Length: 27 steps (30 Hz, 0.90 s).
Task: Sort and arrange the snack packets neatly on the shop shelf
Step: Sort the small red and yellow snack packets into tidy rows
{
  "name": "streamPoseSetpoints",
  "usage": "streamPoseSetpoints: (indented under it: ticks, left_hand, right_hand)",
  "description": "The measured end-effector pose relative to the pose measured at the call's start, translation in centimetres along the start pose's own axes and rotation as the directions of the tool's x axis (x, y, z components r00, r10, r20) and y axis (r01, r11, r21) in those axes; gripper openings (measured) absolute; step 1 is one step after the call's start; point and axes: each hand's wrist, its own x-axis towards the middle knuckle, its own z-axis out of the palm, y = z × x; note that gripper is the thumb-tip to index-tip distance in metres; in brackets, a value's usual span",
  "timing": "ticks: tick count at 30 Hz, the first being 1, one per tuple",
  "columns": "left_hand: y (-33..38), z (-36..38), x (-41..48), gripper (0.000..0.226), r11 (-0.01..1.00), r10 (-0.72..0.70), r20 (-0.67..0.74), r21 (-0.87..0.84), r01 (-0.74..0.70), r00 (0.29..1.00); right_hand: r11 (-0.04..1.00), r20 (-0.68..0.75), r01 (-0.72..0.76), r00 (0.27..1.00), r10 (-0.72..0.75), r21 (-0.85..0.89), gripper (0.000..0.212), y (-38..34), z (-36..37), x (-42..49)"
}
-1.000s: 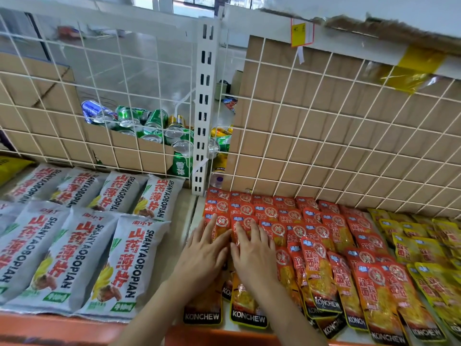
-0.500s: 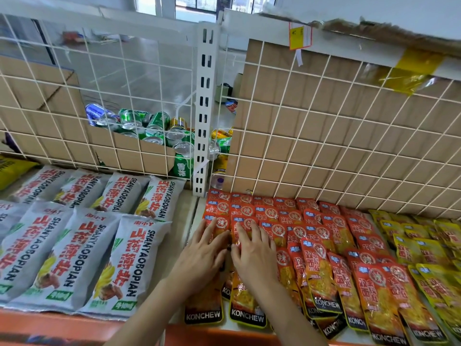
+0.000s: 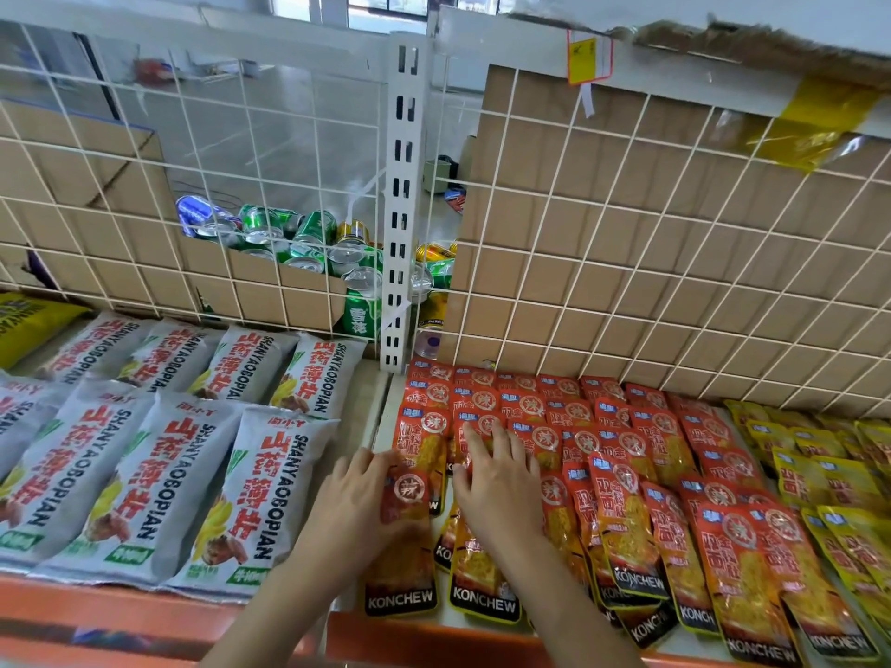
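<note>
Rows of red KONCHEW snack packets lie overlapping on the right shelf bay. My left hand is at the left edge of these rows, and its fingers curl around the side of one red packet that lies lengthwise toward the front edge. My right hand rests flat just to the right, fingers spread on top of the neighbouring red packets, holding none of them. The packets under both hands are partly hidden.
Grey SHANYAOBOPIAN bags fill the left bay and yellow packets lie at the far right. A white upright post and a wire grid close the back, with drink cans behind. The orange shelf lip runs along the front.
My left hand has slid back toward me and left, and now grips a red packet instead of lying flat on the rows. My right hand has stayed on the packets.
</note>
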Motion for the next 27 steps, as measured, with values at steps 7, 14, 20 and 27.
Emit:
streamPoseSetpoints:
  ticks: [7, 14, 20, 27]
  left_hand:
    - [0.4, 0.1, 0.4, 0.065, 0.937, -0.016, -0.099, -0.348, -0.020, 0.995]
    - [1.1, -0.8, 3.4, 0.030, 0.750, -0.183, -0.170, -0.661, 0.026, 0.968]
    - [1.9, -0.1, 5.6, 0.036, 0.815, -0.166, -0.227, -0.580, 0.004, 0.960]
    - [1.3, 0.3, 4.2, 0.040, 0.913, -0.148, -0.333, -0.407, -0.001, 0.931]
  right_hand:
    - [1.000, 0.011, -0.002, 1.000, 0.002, 0.001, 0.055, 0.0, -0.1, 0.0]
    - [1.000, 0.012, 0.002, 1.000, -0.002, 0.001, 0.055, 0.0, -0.1, -0.1]
    - [1.000, -0.005, 0.016, 1.000, -0.016, 0.024, 0.054, 0.0, -0.2, 0.0]
    - [0.989, -0.088, 0.104, 0.992, -0.095, 0.105, 0.045, 0.4, -0.7, 1.6]
